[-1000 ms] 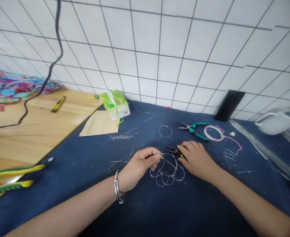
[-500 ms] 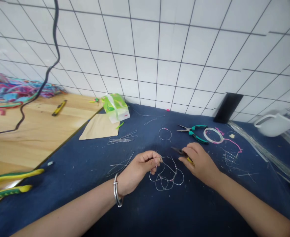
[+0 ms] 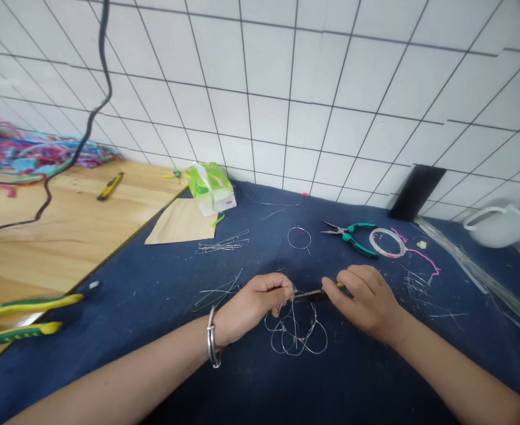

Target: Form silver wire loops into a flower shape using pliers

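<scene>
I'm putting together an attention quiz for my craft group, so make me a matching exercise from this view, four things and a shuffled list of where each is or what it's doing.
1. Left hand
2. Teal-handled pliers
3. Right hand
4. Yellow cutter

A. Lies on the wooden surface
B. Holds the dark-nosed pliers
C. Pinches the looped wire
D. Lies beside the white ring

Pairs: 1-C, 2-D, 3-B, 4-A

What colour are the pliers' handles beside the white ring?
The handles are teal and black: head view.
</scene>
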The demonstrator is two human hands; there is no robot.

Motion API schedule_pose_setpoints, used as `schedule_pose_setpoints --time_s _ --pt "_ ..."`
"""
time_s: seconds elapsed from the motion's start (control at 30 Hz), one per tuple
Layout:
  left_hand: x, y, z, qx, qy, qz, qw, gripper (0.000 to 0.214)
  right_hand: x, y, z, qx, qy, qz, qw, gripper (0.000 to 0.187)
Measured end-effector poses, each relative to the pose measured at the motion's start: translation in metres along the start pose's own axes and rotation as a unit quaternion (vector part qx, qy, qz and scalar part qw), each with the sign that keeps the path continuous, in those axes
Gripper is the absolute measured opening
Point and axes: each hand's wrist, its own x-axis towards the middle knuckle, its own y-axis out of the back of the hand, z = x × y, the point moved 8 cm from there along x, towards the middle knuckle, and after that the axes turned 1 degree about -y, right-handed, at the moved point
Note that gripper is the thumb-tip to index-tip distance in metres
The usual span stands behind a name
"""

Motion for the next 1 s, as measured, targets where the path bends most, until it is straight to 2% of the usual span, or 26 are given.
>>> schedule_pose_setpoints --time_s 0.37,0.7,0.8,1.0 --pt "0.001 0.000 -0.009 0.082 0.039 -0.018 0.996 0.018 0.003 0.002 -0.009 -0.027 0.052 -0.015 0.998 0.025" --pt "0.001 -0.002 -0.007 0.066 0.044 -0.039 0.996 0.016 0.004 0.003 -0.011 0.011 0.070 -0.034 0.997 0.029" --pt "0.001 -0.003 -0.005 0.044 0.043 -0.049 0.997 0.016 0.002 -0.003 -0.005 0.045 0.045 -0.041 0.997 0.030" --pt "0.001 -0.003 -0.007 -0.100 0.051 -0.057 0.992 0.015 -0.002 -0.017 0.017 0.175 -0.081 -0.034 0.981 0.028"
